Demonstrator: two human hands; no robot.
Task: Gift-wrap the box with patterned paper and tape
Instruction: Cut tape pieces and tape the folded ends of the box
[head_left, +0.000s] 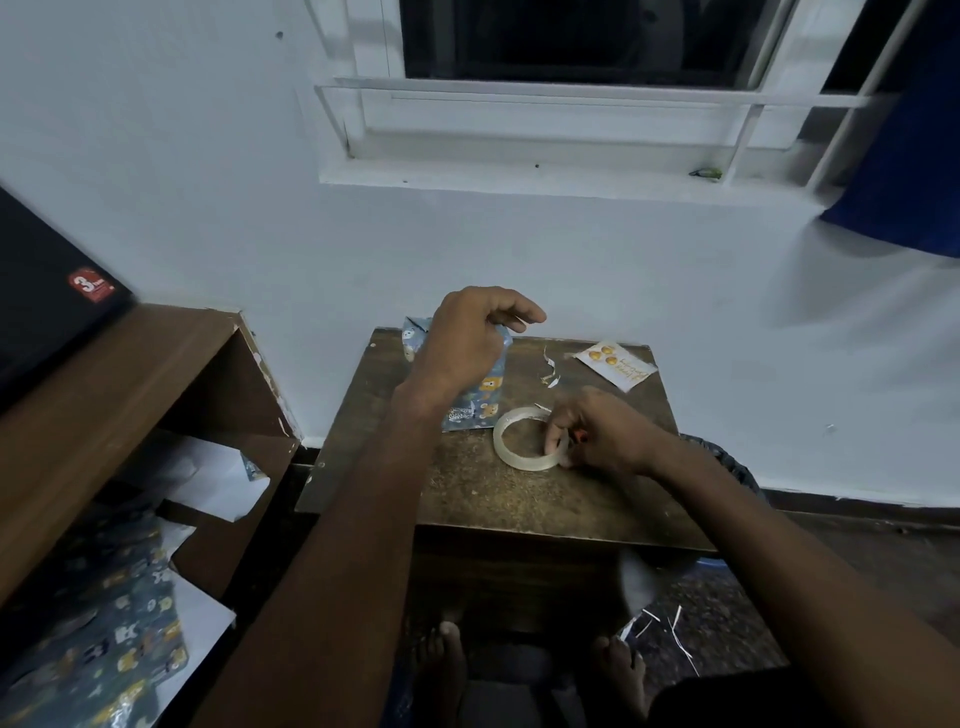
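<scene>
- Patterned paper (104, 644): loose sheets on the low shelf, left.
- Right hand (597, 434): blurred; fingers apparently pinching the tape roll (524, 439), flat on the surface (493, 499).
- Left hand (472, 332): raised, loosely curled, empty, above the wrapped box (478, 400).

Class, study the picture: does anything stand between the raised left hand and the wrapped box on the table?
Nothing visible does. The left hand hovers directly over the wrapped box, with no object between them; the tape roll lies apart, beside the box, at the right hand.
</scene>
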